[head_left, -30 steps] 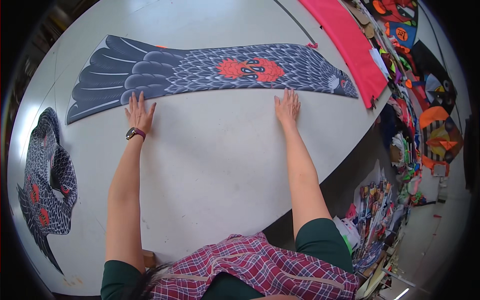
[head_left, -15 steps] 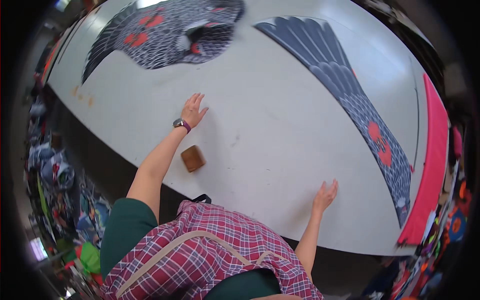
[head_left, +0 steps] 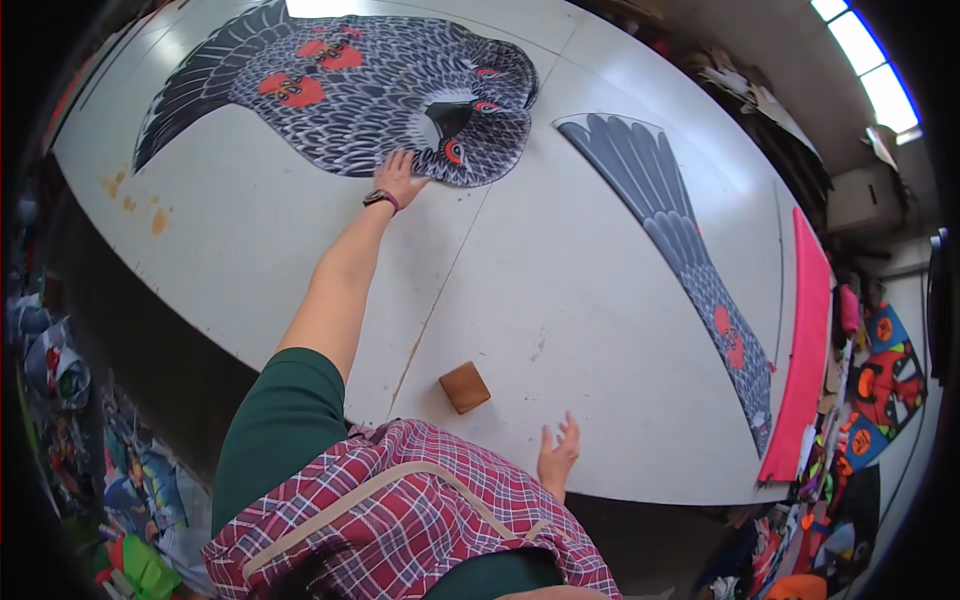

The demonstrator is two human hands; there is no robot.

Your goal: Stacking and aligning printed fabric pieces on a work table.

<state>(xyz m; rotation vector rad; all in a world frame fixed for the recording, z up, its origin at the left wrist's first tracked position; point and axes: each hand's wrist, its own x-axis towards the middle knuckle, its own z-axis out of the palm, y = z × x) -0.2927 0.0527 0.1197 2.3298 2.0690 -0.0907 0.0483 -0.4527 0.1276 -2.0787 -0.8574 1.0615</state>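
Note:
My left hand [head_left: 401, 176] is stretched far out with its fingers spread. It rests on the lower edge of a grey bird-shaped kite piece [head_left: 350, 90] with red patches and a black beak. My right hand [head_left: 558, 455] hovers open near the table's near edge, holding nothing. A small brown wooden block [head_left: 465, 387] lies on the white table [head_left: 560, 300] just left of that hand. A long grey feathered wing piece [head_left: 680, 250] with red marks lies to the right, apart from both hands.
A pink strip of fabric [head_left: 805, 350] runs along the table's right edge. Colourful kites and fabric [head_left: 880, 390] are piled off the right side, and more coloured material [head_left: 90, 450] lies below the table at left. Brownish stains [head_left: 135, 200] mark the table's left part.
The view has swung left. My left hand has reached forward from bare table onto the bird-shaped piece. My right hand has lifted off the table near its edge.

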